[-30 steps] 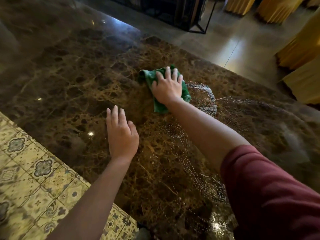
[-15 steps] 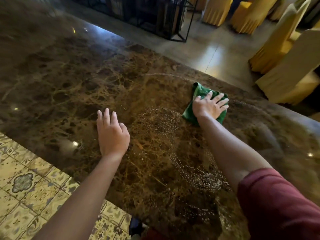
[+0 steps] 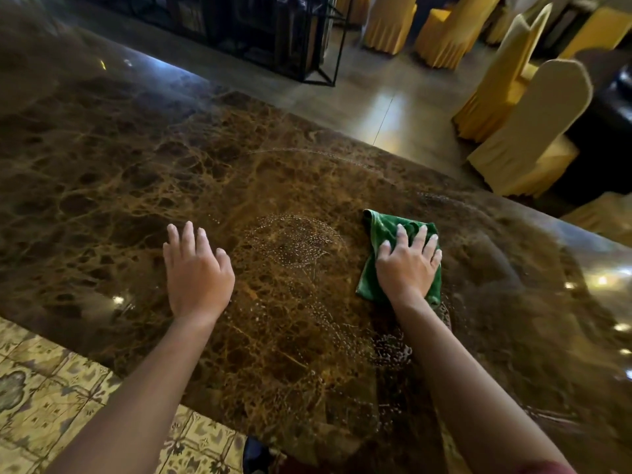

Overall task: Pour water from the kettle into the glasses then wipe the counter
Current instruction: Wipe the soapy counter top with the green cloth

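Observation:
A dark brown marble counter (image 3: 119,172) fills most of the head view. My right hand (image 3: 407,265) presses flat on a folded green cloth (image 3: 378,230) right of centre. My left hand (image 3: 196,268) lies palm down on the bare marble, fingers together, holding nothing. Between the hands, trails of fine water droplets (image 3: 294,241) curve across the surface and run down toward the near edge. No kettle and no glasses are in view.
Several chairs in yellow covers (image 3: 533,124) stand on the polished floor beyond the counter's far edge. A black metal rack (image 3: 290,32) is at the top centre. Patterned floor tiles (image 3: 44,398) show below the near edge at the left.
My right hand has swept the green cloth from the counter's middle to the right, then back toward me. The left hand stays planted. The view has tilted up, showing more chairs.

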`<state>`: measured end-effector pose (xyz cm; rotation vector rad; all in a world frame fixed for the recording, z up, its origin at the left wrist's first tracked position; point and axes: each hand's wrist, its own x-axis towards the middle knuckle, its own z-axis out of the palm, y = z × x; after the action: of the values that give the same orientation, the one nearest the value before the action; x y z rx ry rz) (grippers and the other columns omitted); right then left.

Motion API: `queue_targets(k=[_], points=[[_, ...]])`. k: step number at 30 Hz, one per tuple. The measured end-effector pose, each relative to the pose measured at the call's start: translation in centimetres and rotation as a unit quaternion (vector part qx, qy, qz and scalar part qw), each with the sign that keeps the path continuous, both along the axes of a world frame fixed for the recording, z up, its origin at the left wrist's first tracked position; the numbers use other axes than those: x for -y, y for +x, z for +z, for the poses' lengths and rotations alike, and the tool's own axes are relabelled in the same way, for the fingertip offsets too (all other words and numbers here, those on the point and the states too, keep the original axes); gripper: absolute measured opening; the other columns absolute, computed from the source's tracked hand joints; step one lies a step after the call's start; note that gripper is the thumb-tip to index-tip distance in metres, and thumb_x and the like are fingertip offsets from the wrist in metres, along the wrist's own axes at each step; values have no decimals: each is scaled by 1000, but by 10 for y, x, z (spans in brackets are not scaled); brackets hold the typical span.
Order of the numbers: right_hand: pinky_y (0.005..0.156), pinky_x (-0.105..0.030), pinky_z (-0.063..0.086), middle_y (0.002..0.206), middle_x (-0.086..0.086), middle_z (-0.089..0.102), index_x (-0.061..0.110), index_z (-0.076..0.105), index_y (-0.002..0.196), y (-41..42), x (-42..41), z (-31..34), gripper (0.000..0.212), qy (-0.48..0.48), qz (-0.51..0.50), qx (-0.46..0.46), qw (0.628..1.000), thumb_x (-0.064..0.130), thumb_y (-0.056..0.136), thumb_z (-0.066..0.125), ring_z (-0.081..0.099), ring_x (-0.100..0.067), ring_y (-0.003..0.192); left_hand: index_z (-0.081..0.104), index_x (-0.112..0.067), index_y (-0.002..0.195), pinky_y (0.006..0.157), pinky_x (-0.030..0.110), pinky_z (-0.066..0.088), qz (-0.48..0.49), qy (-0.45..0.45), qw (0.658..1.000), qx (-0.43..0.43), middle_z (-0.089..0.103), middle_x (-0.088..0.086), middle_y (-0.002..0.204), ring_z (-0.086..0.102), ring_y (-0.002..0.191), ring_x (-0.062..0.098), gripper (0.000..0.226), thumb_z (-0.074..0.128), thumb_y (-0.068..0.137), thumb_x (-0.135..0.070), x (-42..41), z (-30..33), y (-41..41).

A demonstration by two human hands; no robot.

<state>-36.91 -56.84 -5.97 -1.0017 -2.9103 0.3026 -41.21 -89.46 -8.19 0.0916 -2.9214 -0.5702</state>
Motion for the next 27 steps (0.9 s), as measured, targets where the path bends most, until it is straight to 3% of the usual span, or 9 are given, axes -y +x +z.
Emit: queue_targets(k=[8,14,18,21,27], points=[[130,-50,4,171,-15,24,23,46,156,-36,15,5,54,-19,63,-47,997,37,104,43,13,-37,160,38,2,151,127,47,11,-7,27,1000,0,30,17,163,18,155,31,54,36,106,-27,-3,2,-1],[130,-48,10,167,-6,38,29,58,146,-84,92,5,45,-29,263,-71,962,32,103,45,24,-31,158,43,1,149,127,43,15,11,105,994,-22,37,15,160,24,153,28,50,32,108,-26,-1,6,0],[127,-49,18,157,-5,52,27,69,135,-40,130,0,45,-46,423,-103,899,31,95,50,37,-35,152,47,0,147,125,39,21,49,211,975,-55,42,14,157,30,150,27,48,34,107,-23,4,7,2],[126,-50,24,154,-3,56,29,72,131,16,133,-1,40,-68,494,-126,858,28,94,55,42,-33,149,49,1,145,123,36,24,55,237,967,-72,46,15,154,35,148,27,47,35,106,-21,6,7,2],[113,-48,39,141,1,65,25,76,120,102,114,-3,31,-87,504,-162,844,21,94,59,54,-29,136,55,-3,141,123,42,26,24,182,982,-53,48,11,153,33,149,26,46,37,105,-26,4,6,3]])
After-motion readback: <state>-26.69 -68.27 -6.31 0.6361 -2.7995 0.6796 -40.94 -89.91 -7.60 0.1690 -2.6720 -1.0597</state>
